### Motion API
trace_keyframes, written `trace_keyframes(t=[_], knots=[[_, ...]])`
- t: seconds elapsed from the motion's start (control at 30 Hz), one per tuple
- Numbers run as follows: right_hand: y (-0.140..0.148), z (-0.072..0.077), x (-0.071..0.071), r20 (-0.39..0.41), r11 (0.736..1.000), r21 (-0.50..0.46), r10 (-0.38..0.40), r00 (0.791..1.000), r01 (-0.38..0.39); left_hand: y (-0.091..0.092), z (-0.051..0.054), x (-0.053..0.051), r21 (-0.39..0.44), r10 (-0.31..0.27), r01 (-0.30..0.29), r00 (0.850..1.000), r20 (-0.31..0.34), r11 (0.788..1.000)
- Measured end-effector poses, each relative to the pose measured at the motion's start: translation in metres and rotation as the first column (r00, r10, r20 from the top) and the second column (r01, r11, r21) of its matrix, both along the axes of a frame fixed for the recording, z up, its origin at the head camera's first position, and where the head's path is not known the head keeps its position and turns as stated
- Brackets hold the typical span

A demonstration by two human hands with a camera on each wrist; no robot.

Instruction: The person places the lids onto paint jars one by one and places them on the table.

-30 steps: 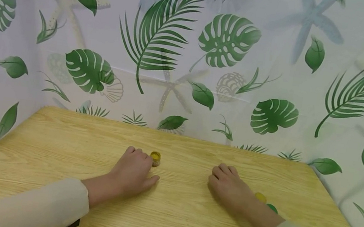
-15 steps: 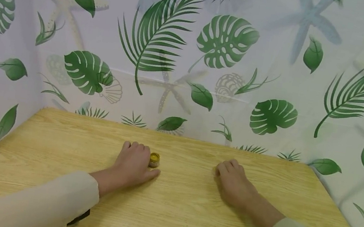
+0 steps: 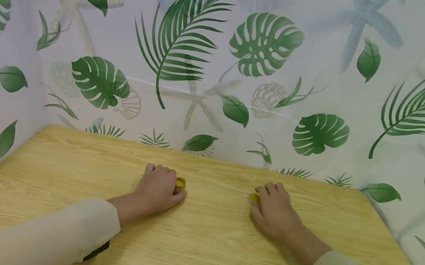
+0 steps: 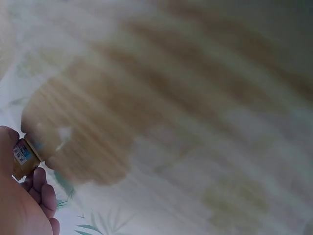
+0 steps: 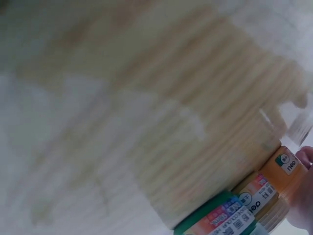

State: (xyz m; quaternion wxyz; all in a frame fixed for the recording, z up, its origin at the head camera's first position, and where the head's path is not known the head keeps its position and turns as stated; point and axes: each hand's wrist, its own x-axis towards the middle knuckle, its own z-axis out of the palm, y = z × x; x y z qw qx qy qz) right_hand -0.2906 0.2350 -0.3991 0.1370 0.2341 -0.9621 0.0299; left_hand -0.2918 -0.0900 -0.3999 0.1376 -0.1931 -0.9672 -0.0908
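Observation:
My left hand (image 3: 157,189) holds a small paint jar (image 3: 180,184) with a golden-yellow top, its thumb curled in beside it. In the left wrist view the labelled jar (image 4: 25,159) sits between thumb and fingers. My right hand (image 3: 276,211) pinches a small round yellowish piece (image 3: 254,199) between thumb and index finger; it may be a lid. In the right wrist view a clear, blurred piece (image 5: 299,129) is by the fingertips. Beside that hand stand an orange jar (image 5: 286,165), a yellow jar (image 5: 257,196) and a green jar (image 5: 219,216), hidden by the right arm in the head view.
A wood-grain table (image 3: 195,249) lies under both hands. A white leaf-printed cloth (image 3: 207,58) hangs behind the table and along its sides. Dark camera straps (image 3: 96,251) show at the wrists.
The left thumb has drawn in against the jar. The right hand has shifted slightly right and turned, so the yellowish piece now shows. The yellow and green jars beside the right forearm went out of sight.

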Motion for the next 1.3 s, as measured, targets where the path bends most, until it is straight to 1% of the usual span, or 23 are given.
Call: trace_keyframes(t=[0.13, 0.3, 0.47, 0.57, 0.63, 0.73, 0.87, 1.0, 1.07, 1.17, 1.23, 1.3], knots=[[0.000, 0.003, 0.000, -0.001, 1.000, 0.024, -0.020, 1.000, 0.020, 0.003, 0.002, 0.000, 0.018, -0.028, 0.028, 1.000, 0.000, 0.999], [-0.001, 0.004, -0.001, -0.005, 0.999, 0.043, -0.031, 1.000, 0.031, 0.005, 0.005, 0.004, -0.003, -0.042, 0.042, 0.999, 0.000, 0.999], [-0.003, 0.002, -0.002, -0.045, 0.999, 0.034, -0.039, 0.998, 0.041, 0.006, 0.003, 0.006, -0.017, -0.034, 0.034, 0.999, -0.006, 0.999], [-0.007, 0.003, 0.002, -0.066, 0.999, 0.012, -0.033, 0.997, 0.033, 0.006, 0.000, 0.007, -0.013, -0.041, 0.041, 0.999, -0.004, 0.999], [-0.013, 0.005, 0.007, -0.087, 1.000, 0.005, -0.008, 0.996, 0.009, 0.007, -0.001, 0.008, -0.014, -0.049, 0.049, 0.999, -0.003, 0.999], [-0.026, 0.009, 0.017, -0.127, 0.998, 0.003, 0.058, 0.990, -0.059, 0.009, -0.002, 0.008, -0.015, -0.051, 0.051, 0.999, -0.001, 0.999], [-0.046, 0.012, 0.029, -0.181, 0.989, 0.018, 0.149, 0.972, -0.148, 0.009, -0.003, 0.009, -0.029, -0.038, 0.038, 0.999, -0.002, 0.999], [-0.062, 0.010, 0.039, -0.199, 0.977, 0.005, 0.209, 0.958, -0.212, 0.008, -0.003, 0.011, -0.032, -0.027, 0.026, 1.000, -0.013, 0.999], [-0.067, 0.007, 0.042, -0.192, 0.973, -0.021, 0.220, 0.956, -0.229, 0.008, -0.002, 0.012, -0.032, -0.024, 0.024, 1.000, -0.008, 0.999], [-0.069, 0.004, 0.047, -0.184, 0.970, -0.070, 0.216, 0.959, -0.232, 0.008, -0.002, 0.012, -0.033, -0.029, 0.030, 1.000, 0.009, 0.999], [-0.069, 0.002, 0.048, -0.189, 0.969, -0.090, 0.210, 0.959, -0.230, 0.008, -0.002, 0.012, -0.036, -0.031, 0.031, 0.999, 0.021, 0.999], [-0.069, 0.001, 0.047, -0.211, 0.968, -0.092, 0.210, 0.955, -0.234, 0.008, 0.000, 0.012, -0.039, -0.029, 0.030, 0.999, 0.024, 0.999]])
